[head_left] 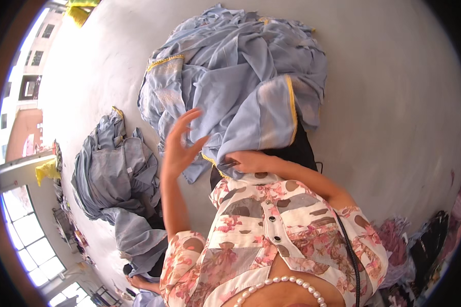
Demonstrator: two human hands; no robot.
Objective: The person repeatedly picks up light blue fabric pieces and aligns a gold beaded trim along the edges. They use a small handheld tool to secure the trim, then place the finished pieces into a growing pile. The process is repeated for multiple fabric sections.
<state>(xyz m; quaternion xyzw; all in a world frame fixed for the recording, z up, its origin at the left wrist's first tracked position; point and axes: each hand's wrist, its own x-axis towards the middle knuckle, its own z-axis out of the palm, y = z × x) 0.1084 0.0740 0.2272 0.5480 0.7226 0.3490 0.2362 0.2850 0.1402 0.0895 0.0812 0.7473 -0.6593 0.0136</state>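
A big heap of light blue cloth (230,66) with yellow edging spreads out ahead of me. One piece of blue cloth (258,120), trimmed in yellow along its right side, drapes from the heap down to my lap. My right hand (250,161) is at its near end by my waist, fingers curled round the fabric and partly hidden by it. Raised over the left part of the cloth, my left hand (179,148) has thumb and fingers apart and holds nothing. It is slightly blurred.
To my left lies a smaller pile of blue cloth (115,166), with another person's hand (143,283) below it. Pink and dark cloth (399,245) is heaped at the lower right. A yellow item (47,171) is at the far left, near windows (30,233).
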